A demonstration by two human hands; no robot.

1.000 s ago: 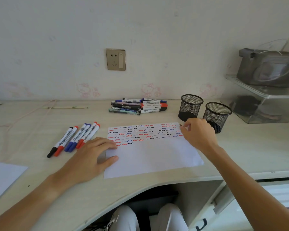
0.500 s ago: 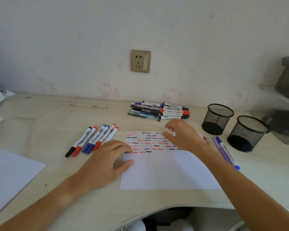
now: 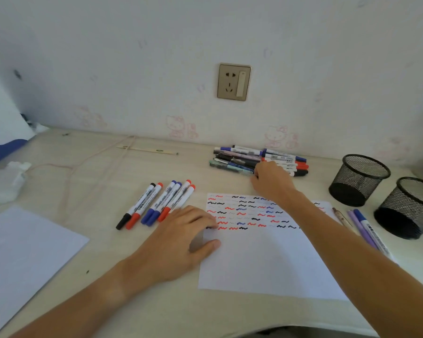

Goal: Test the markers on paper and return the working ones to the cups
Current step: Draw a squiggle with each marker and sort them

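No lettering could be read anywhere. The white barrels of the six markers (image 3: 156, 203) at nine o'clock from the paper (image 3: 266, 259) carried dark printed labels, as did the pile of markers (image 3: 244, 159) at twelve o'clock, but all were too small and blurred to make out. The paper bore only red, blue and black squiggles, no words

left hand (image 3: 181, 236) flat, right hand (image 3: 272, 182) reaching
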